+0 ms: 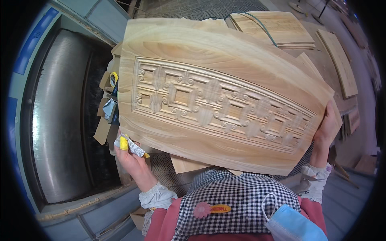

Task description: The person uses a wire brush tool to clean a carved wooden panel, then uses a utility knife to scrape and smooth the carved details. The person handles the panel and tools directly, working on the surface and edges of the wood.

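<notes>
A large pale wooden panel (177, 44), carved with a band of square frames and scrolls, is held up in front of my body. My left hand (134, 162) is closed at its lower left corner. Crumpled white and yellow material (130, 145) lies over that hand's thumb and fingers; whether it is wrapped on them or held, I cannot tell. My right hand (327, 128) grips the panel's right edge, fingers partly hidden behind it. The panel covers most of what lies beneath.
At left is a machine with a big metal drum (60, 116). Beside it, an open cardboard box (101, 127) holds a yellow tape roll (113, 79). More wooden panels (269, 28) are stacked beyond, with a board (339, 64) at right. A blue face mask (295, 225) hangs by my apron (245, 193).
</notes>
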